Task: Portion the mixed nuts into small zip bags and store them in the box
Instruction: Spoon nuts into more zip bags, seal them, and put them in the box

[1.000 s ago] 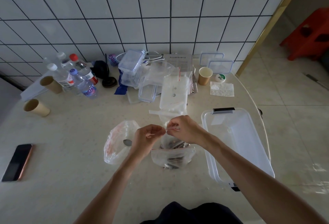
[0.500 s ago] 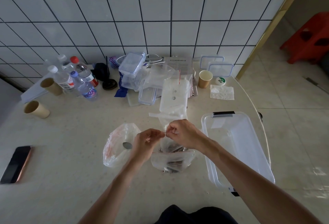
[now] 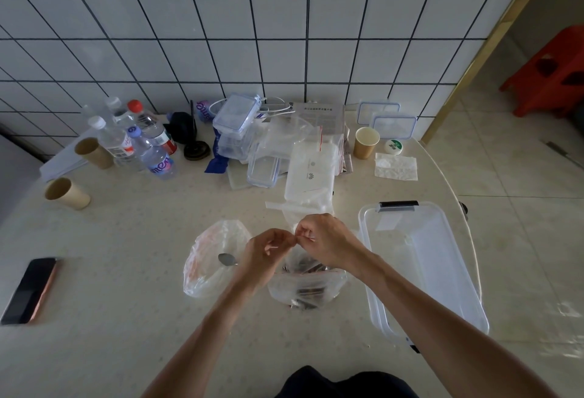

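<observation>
Sealing step, seemingly: left hand (image 3: pixel 268 247) and right hand (image 3: pixel 319 239), each grip pinched on the small zip bag (image 3: pixel 305 266) top; next, pressing shut, then into the box (image 3: pixel 423 258).

Counted on the table (image 3: pixel 132 318), relative to the clear storage box (image 3: pixel 423 258):

- Paper cups: three, one (image 3: pixel 366 142) behind the box, two (image 3: pixel 94 153) (image 3: pixel 67 193) far to its left.
- Water bottles (image 3: pixel 139 141): four, far left.
- Phone (image 3: pixel 30 290): one, far left.
- Spoon (image 3: pixel 227 259): one, left.
- Loose lids (image 3: pixel 387 120): two, behind.
</observation>
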